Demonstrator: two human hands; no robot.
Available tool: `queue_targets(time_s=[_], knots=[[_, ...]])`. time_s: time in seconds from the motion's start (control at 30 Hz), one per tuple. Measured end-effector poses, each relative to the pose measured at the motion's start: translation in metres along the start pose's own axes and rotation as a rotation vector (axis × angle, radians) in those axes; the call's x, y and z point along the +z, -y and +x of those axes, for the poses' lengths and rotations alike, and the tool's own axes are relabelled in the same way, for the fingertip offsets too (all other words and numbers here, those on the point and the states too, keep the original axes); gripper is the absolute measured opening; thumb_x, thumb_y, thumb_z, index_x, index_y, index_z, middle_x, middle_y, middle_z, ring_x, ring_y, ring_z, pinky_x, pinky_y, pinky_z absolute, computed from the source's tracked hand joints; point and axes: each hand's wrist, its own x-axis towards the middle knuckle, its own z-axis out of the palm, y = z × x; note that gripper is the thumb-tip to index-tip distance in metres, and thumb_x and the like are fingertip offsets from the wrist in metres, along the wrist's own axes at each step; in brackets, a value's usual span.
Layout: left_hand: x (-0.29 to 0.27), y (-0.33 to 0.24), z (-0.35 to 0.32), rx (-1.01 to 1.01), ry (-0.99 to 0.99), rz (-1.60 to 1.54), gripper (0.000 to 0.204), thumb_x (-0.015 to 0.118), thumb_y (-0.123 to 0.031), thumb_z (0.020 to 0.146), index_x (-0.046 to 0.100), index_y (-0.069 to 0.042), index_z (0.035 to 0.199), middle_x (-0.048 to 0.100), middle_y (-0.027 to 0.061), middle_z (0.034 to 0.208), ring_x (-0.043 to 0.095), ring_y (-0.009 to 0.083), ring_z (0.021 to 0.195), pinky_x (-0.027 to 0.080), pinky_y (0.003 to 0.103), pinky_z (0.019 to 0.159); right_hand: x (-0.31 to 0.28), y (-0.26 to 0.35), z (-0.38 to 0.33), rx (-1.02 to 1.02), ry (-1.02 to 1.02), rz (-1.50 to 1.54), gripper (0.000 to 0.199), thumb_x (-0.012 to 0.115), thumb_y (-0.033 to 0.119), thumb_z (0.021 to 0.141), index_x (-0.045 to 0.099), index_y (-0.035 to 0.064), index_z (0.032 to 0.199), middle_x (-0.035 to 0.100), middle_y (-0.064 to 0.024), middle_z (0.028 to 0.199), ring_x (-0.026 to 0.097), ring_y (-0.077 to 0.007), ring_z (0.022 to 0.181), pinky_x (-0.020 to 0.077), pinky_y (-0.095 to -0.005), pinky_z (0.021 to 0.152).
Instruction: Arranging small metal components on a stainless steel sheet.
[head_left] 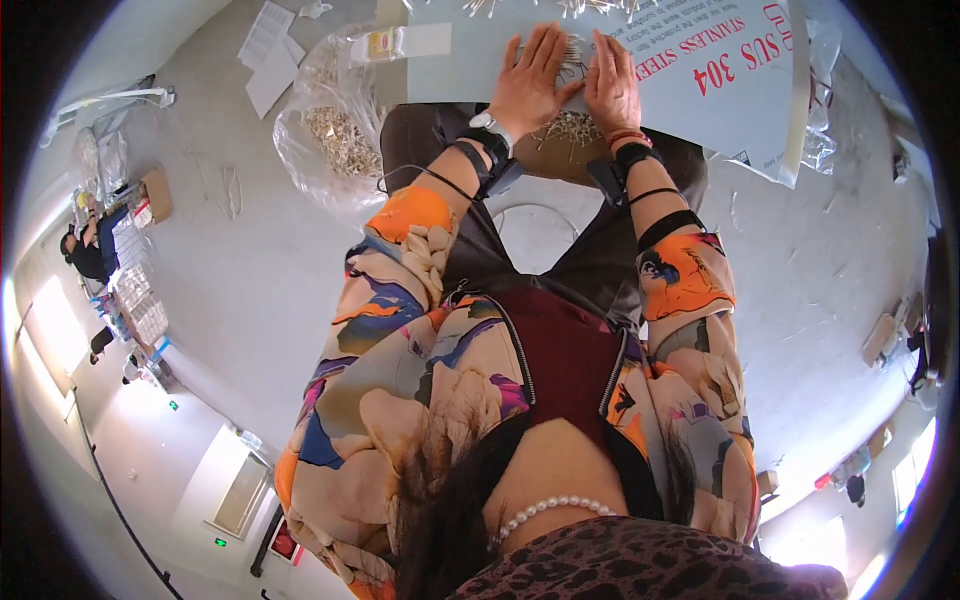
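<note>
Head — thin, pale cotton swabs (572,52)

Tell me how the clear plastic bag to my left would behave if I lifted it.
The bag would probably sag and fold, since its thin film is crumpled. It looks light for its size, as it seems filled with small, thin sticks. Those sticks may shift, being jumbled.

We have sticks (573,52) between left hand (534,88) and right hand (612,92) over the sheet (470,78), small pack (383,44) at its left end, bag (292,148) left of it, papers (268,62) on floor (255,290) farther left.
</note>
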Motion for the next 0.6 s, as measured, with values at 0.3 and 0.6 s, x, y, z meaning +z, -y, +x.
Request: queue_targets(time_s=[0.3, 0.6], knots=[[-0.014, 0.01, -0.003, 0.142, 0.091, 0.012, 0.069, 0.052, -0.049, 0.102, 0.039, -0.01, 0.158, 0.038, 0.0061, 0.165, 0.03, 0.0222, 0.154, 0.018, 0.05, 0.126, -0.002, -0.004, 0.0, -0.032, -0.004, -0.03, 0.043, 0.053, 0.013, 0.102, 0.053, 0.0069, 0.144, 0.059, -0.0166, 0.136, 0.055, -0.0371, 0.124, 0.0471, -0.0476, 0.107], [0.005, -0.005, -0.001, -0.033, -0.034, -0.029, 0.065, 0.052, -0.038, 0.104, 0.035, -0.009, 0.159, 0.035, 0.0086, 0.166, 0.03, 0.0246, 0.154, 0.016, 0.057, 0.123, -0.007, -0.009, 0.004, -0.032, 0.112, -0.004, 0.044, 0.055, 0.01, 0.1, 0.055, 0.0089, 0.143, 0.056, -0.0155, 0.138, 0.054, -0.0379, 0.126, 0.0457, -0.0474, 0.107]])
